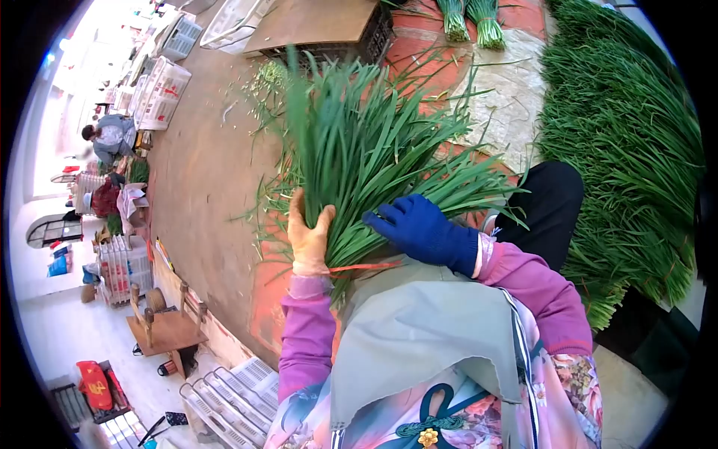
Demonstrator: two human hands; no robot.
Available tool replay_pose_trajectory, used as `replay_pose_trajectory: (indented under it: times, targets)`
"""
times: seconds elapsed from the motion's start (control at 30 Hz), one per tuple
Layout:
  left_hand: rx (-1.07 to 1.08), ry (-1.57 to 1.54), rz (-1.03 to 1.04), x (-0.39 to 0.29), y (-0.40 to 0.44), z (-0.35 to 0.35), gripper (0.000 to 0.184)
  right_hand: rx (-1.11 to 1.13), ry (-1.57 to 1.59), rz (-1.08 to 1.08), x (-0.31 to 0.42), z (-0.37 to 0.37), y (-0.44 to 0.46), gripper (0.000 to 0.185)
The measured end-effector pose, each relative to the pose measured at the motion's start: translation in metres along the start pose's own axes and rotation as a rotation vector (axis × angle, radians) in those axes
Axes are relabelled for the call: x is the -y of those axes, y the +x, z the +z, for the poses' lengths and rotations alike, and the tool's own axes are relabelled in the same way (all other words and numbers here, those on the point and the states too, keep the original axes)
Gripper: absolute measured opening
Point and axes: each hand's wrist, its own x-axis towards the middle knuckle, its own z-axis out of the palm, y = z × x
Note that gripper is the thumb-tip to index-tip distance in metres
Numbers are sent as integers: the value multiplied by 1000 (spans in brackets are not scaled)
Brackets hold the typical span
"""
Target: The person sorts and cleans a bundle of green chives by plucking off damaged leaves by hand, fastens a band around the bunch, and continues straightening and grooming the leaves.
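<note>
A large loose bunch of garlic chives [366, 142] fans out over my lap, its long flat green leaves pointing away from me. My left hand [308, 233], in an orange-tan glove, is wrapped round the left side of the bunch, thumb and fingers closed on the stems. My right hand [426, 230], in a dark blue glove, curls over the right side of the leaves. The stem ends are mostly hidden below my hands. A thin red strip [366, 266] lies across near my left wrist. Leaf tips on the left are blurred.
A deep heap of chives [613, 135] lies along the right. Tied bundles [486, 26] rest at the top on orange sheeting. A board-topped crate [314, 30] stands ahead. Leaf scraps litter the floor. At far left are white crates [162, 93], a low stool [168, 329] and another person [112, 136].
</note>
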Motion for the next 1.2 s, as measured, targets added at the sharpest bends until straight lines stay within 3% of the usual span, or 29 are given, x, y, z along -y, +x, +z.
replay_pose_trajectory:
  times: [0.03, 0.07, 0.1, 0.17, 0.2, 0.3, 0.5, 0.57, 0.6, 0.63, 0.7, 0.73, 0.8, 0.83, 0.9, 0.93, 0.97, 1.03, 1.07, 1.1, 1.2]
  targets:
    - [-41, 286, 318, -13, -4, 4, 57, -6, -8, -6, -1, -1, 2, 47]
    - [-26, 205, 498, -22, -6, 5, 73, -11, -17, -11, -3, -1, 4, 46]
    - [4, 241, 622, -23, -9, 4, 59, -14, -20, 0, -3, -1, 5, 46]
    - [363, 494, 855, -30, -4, 4, 46, -17, -9, 15, -4, 2, 4, 44]
    - [404, 556, 886, -32, -8, 15, 36, -15, -10, 16, -6, 6, 2, 44]
    - [321, 741, 675, -26, -9, 25, 39, -60, 24, 4, -8, 12, -5, 48]
    - [329, 945, 575, -24, -11, 29, 34, -217, 382, 78, -21, 21, -15, 50]
    - [348, 982, 560, -22, -11, 28, 30, -277, 838, 423, -31, 27, -16, 41]
    - [347, 983, 558, -22, -11, 27, 30, -269, 919, 516, -37, 8, -9, 33]
    - [360, 983, 561, -22, -10, 27, 28, -268, 919, 514, -46, 0, -2, 33]
    - [370, 982, 563, -22, -10, 28, 27, -443, 1249, 861, -64, -11, 11, 42]
    - [372, 983, 567, -23, -11, 29, 26, -442, 1248, 859, -74, -16, 17, 42]
    - [374, 975, 572, -25, -12, 31, 24, -200, 766, 974, -94, -23, 28, 57]
    - [374, 972, 575, -27, -12, 32, 24, -202, 763, 974, -100, -22, 34, 57]
    - [361, 970, 581, -31, -14, 34, 25, 24, 556, 941, -110, -13, 44, 68]
    - [364, 960, 583, -33, -15, 34, 24, 86, 449, 863, -114, -7, 48, 56]
    - [364, 959, 583, -33, -15, 35, 24, 86, 447, 863, -118, -4, 49, 56]
    - [361, 951, 586, -33, -16, 34, 24, 246, 717, 888, -123, -2, 51, 35]
    - [362, 950, 585, -33, -16, 34, 24, 247, 716, 889, -133, 6, 46, 35]
    - [357, 949, 583, -32, -16, 33, 24, -89, 568, 588, -150, 20, 34, 29]
    - [346, 941, 576, -26, -16, 31, 22, -447, 737, 803, -183, 15, 4, 18]
